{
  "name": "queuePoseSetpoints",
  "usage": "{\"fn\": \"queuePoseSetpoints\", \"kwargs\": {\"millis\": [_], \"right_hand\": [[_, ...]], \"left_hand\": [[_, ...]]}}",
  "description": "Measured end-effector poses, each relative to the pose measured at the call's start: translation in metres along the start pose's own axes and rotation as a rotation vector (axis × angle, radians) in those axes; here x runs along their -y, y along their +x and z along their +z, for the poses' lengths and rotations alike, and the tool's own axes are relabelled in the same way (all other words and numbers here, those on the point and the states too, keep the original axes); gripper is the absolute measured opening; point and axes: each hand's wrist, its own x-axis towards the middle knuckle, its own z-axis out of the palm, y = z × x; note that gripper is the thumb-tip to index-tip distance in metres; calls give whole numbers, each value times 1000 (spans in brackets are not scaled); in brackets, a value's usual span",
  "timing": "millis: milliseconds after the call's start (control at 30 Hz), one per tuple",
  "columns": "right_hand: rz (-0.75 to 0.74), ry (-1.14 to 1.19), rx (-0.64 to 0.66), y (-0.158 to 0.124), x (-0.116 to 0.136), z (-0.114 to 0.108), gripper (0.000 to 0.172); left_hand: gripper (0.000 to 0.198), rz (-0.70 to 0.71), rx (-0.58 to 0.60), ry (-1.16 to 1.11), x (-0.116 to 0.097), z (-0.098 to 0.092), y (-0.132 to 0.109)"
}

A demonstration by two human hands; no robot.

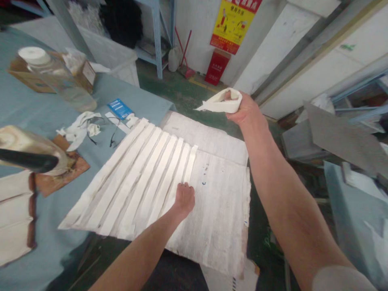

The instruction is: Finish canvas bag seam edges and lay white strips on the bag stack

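Several long cream strips [146,161] lie side by side on a whitish board [220,194], covering its left part. My left hand [185,198] is closed on the lower part of the rightmost strip [190,163], near the board's middle. Out beyond the board's back right corner, my right hand [245,109] is raised, its fingers wrapped round a looped roll of cream strip [220,106]. The roll's loose end points left. The fingertips of my left hand are partly hidden by the hand itself.
On the blue-green table [104,87] stand a clear bottle [60,76], a cardboard box [36,79] and a container with a black handle [33,159]. Glasses [112,131], scraps [80,131] and a blue packet [120,108] lie behind the board. A grey panel [345,137] is at the right.
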Motion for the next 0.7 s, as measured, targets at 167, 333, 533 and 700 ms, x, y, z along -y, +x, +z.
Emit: {"fn": "queuePoseSetpoints", "kwargs": {"millis": [167,333,533,700], "right_hand": [[203,-214,71,-72,29,27,16],[250,-338,115,-158,16,14,25],[332,-404,155,-235,-24,3,42],[410,-404,175,-295,-50,18,47]], "left_hand": [[32,3,-74,-177,7,-15,-10],[27,-7,-242,-465,18,-43,-28],[41,41,-346,-927,13,-73,-101],[54,34,-304,-1202,-6,-79,-167]]}}
